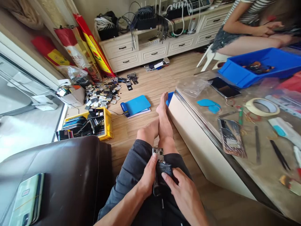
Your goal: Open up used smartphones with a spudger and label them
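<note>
An opened phone (159, 152) lies over my lap, its bare circuit board showing at the top end. My left hand (148, 175) is closed around the phone's left edge, thumb near the upper corner. My right hand (184, 185) grips a black rectangular phone part (164, 169) between thumb and fingers, over the phone's middle. Whether that part is fully loose from the phone I cannot tell. Below my hands a thin metal shaft (162, 203) shows against my dark shorts; its other end is hidden.
On my right, a table (199, 122) bears a phone (231, 138), tweezers (279, 155), a tape roll (262, 107) and a blue bin (261, 67). Stacked phones (27, 201) lie on the brown sofa (70, 169). A yellow crate (108, 124) stands on the floor. Another person sits at back right.
</note>
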Tool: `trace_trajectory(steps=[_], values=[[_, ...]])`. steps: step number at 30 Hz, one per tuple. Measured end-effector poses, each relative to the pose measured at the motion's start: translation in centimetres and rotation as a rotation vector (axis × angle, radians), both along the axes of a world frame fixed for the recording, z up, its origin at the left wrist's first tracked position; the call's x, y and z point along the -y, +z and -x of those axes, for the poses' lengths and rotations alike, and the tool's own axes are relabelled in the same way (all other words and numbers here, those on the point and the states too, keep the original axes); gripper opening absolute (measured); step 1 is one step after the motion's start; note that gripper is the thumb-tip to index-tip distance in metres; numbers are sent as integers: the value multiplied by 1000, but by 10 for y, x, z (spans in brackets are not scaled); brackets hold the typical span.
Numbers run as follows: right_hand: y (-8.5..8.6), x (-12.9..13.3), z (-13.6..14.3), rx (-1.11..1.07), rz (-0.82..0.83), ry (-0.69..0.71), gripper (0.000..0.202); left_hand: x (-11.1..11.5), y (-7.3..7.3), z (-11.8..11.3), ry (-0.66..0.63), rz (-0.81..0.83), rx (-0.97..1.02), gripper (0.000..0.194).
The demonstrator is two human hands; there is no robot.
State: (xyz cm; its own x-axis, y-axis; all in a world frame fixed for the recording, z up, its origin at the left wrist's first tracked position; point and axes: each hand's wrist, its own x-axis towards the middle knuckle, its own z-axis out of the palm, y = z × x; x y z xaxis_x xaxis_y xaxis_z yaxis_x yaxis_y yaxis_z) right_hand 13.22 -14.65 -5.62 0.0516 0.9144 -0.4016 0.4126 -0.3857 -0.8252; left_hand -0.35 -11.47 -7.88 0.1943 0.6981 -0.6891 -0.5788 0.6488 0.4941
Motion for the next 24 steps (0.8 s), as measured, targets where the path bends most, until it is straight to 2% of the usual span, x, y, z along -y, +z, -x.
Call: trace_trajectory(steps=[3, 5, 7, 11, 14, 16, 19, 20, 22, 24], values=[[-11, -9, -17, -229, 159, -145, 47, -8, 7, 11, -5, 130, 189, 76], [-12, -19, -29, -349, 179, -274, 56, -13, 13, 23, -5, 111, 367, 82], [-9, -32, -39, -415, 172, -338, 59, -18, 18, 36, 16, 35, 487, 79], [3, -68, -43, -422, 140, -285, 54, -28, 31, 57, -14, -61, 552, 71], [4, -100, -35, -341, 108, -201, 55, -31, 39, 68, 26, -115, 478, 51], [-1, -123, -27, -277, 107, -166, 55, -31, 38, 73, 70, -144, 389, 39], [-15, -161, -12, -193, 149, -64, 54, -27, 21, 77, 118, -138, 292, 37], [-19, -174, -6, -175, 168, -3, 53, -26, 11, 77, 143, -134, 280, 38], [-26, -202, 10, -155, 206, 139, 48, -26, -13, 74, 112, -142, 299, 44], [-30, -230, 32, -136, 234, 269, 35, -28, -36, 68, 92, -198, 316, 49]])
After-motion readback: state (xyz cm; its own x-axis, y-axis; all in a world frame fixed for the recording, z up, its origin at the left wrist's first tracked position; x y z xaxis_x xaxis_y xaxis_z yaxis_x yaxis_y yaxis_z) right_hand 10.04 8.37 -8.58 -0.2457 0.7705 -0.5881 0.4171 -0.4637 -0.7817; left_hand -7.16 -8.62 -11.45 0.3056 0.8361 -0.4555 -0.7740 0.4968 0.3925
